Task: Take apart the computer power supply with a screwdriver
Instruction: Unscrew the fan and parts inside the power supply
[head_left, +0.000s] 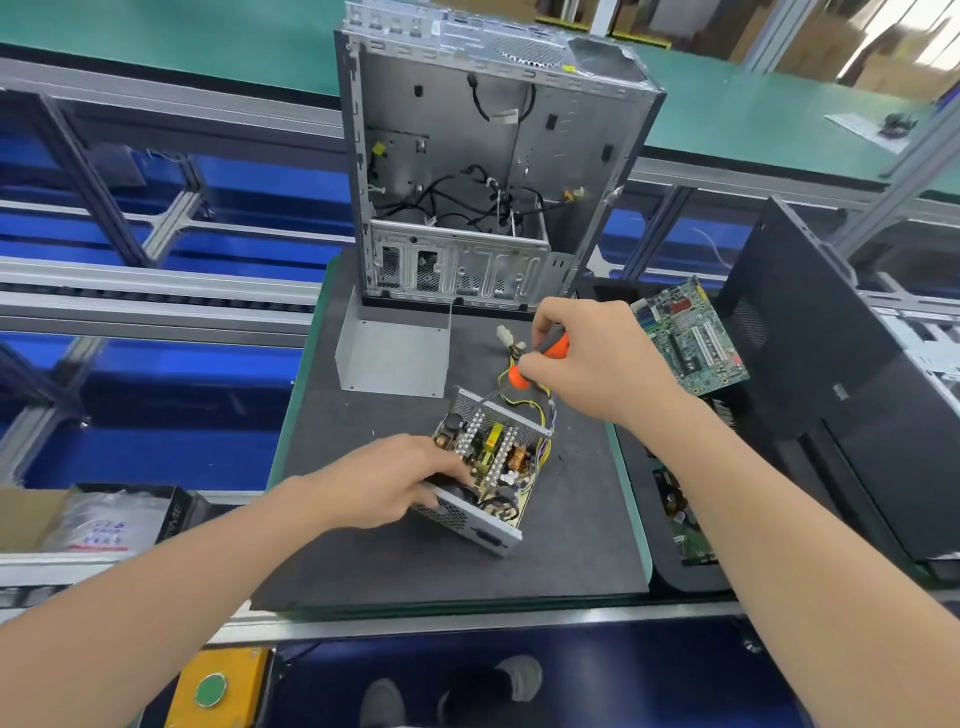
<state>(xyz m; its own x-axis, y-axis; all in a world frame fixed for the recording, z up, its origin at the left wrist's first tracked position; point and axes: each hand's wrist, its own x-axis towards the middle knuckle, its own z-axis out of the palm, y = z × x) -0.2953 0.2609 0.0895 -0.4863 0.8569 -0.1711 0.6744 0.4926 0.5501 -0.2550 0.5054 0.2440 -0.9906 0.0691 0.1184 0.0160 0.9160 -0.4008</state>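
Now left hand (384, 480) seemingly grips power supply (496, 462); right hand (592, 358) holds screwdriver (555, 347).

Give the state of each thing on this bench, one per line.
power supply: cover off, board exposed.
metal cover: removed, lying on the mat.
computer case: upright, side open.
screwdriver: gripped by right hand.
left hand: holding the power supply.
motherboard: out of the computer case, at right.

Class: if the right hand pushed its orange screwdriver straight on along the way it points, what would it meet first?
Most likely the perforated wall of the open grey metal power supply: the right hand holds its orange-handled screwdriver slanting down-left towards it. Depth is unclear; the tip may already touch.
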